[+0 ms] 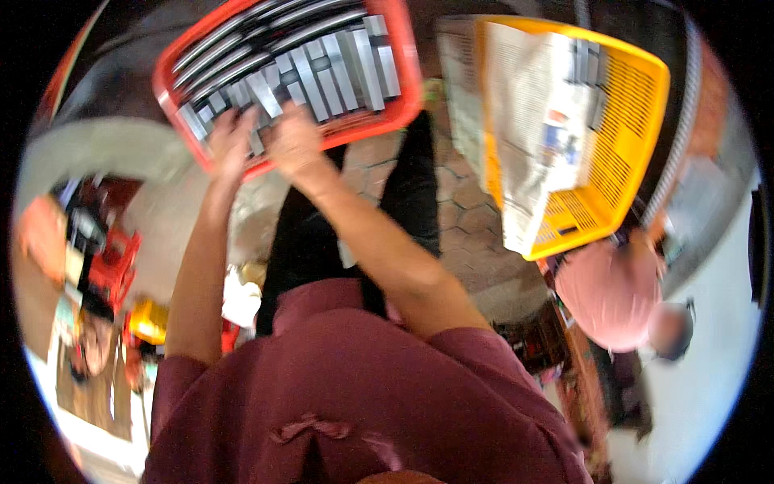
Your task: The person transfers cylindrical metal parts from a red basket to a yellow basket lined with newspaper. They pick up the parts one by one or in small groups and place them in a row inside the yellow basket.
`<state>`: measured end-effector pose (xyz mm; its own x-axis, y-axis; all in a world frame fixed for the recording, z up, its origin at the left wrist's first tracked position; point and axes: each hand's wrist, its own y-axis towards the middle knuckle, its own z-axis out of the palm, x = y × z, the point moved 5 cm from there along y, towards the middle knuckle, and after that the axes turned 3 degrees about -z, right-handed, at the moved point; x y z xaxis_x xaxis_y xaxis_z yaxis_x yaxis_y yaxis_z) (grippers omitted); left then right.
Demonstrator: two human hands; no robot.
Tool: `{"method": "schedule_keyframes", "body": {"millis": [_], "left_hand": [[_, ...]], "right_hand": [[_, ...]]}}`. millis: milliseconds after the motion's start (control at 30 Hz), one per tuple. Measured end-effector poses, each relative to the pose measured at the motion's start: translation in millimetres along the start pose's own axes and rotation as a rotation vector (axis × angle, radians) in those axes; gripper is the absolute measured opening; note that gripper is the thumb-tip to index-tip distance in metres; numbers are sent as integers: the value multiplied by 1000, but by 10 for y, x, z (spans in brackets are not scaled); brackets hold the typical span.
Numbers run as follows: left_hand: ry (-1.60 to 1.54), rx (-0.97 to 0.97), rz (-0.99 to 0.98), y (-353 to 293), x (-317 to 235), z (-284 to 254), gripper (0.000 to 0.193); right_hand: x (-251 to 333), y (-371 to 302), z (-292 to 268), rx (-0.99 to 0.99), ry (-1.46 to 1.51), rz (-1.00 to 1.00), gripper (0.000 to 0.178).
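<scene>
Two hands at work at about eleven o'clock, both down in a red basket (403, 77). Left hand (231, 139) resting on the near end of the grey metal bars (322, 68), fingers spread flat over them; grip loose and wide, nothing clearly clasped. Right hand (294, 141) just beside it, at its three o'clock, knuckles up and fingers curled down among the bars; cannot tell whether anything is pinched, since the fingertips are hidden. Bars packed side by side in rows, filling the basket from rim to rim, long pieces at twelve o'clock and short ones nearer the hands.

Yellow basket (637, 105) at two o'clock, well apart from the red one, tilted, with a sheet of newspaper (532, 121) draped over its left half and hanging past the near rim; a few more grey bars showing at its far edge. Paved floor (468, 202) of six-sided stones between and below the two baskets. Dark trouser legs (411, 185) running down from the red basket toward six o'clock, maroon shirt (363, 403) filling the lower middle. Another person in a pink top (605, 298) crouched at four o'clock, just below the yellow basket. Blurred red and yellow clutter at eight o'clock.
</scene>
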<state>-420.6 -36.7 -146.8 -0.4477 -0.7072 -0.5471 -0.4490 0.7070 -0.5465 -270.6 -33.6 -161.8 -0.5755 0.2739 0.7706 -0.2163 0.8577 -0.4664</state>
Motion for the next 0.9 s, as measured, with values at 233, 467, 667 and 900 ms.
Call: {"method": "schedule_keyframes", "body": {"millis": [233, 467, 667, 900], "left_hand": [[-631, 309, -371, -94, -89, 251, 27], [-930, 484, -445, -199, -190, 113, 43], [-1063, 457, -455, -384, -274, 164, 49], [-908, 651, -346, -765, -792, 202, 48]], "right_hand": [[-64, 147, -215, 263, 650, 248, 28], [-67, 83, -361, 369, 1043, 335, 37], [48, -120, -723, 367, 1032, 324, 32], [153, -687, -2146, 46, 509, 37, 39]]}}
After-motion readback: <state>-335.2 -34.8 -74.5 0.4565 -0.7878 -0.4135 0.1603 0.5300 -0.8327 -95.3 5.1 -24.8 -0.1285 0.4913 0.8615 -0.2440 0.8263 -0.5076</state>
